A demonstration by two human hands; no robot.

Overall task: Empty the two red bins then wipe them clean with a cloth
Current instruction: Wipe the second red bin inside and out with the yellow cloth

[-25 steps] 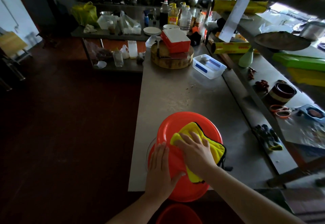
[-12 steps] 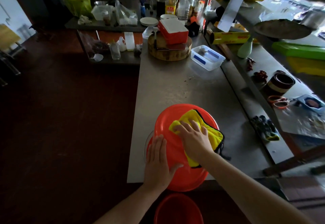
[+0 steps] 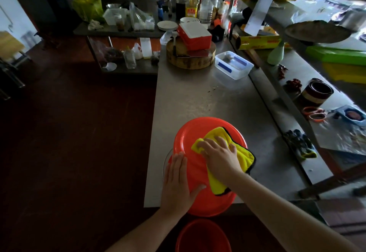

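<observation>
A red bin (image 3: 194,131) lies upturned on the near end of the steel counter (image 3: 190,97), its round bottom facing up and overhanging the front edge. My right hand (image 3: 219,155) presses a yellow cloth (image 3: 242,153) with a black edge flat on that bottom. My left hand (image 3: 177,182) rests with spread fingers on the bin's left side, holding it steady. A second red bin (image 3: 202,236) stands on the floor below the counter edge, only its rim and part of its inside showing.
Further along the counter sit a clear plastic box (image 3: 233,64) and a round wooden chopping block (image 3: 190,57) with a red-and-white box (image 3: 195,33) on it. Bottles crowd the far end. A raised shelf on the right holds gloves (image 3: 299,142), scissors (image 3: 315,113) and a tape roll (image 3: 316,91). Dark floor lies left.
My right hand has slid the yellow cloth a little to the left across the bin's bottom. My left hand stays pressed on the bin. The camera view has shifted slightly.
</observation>
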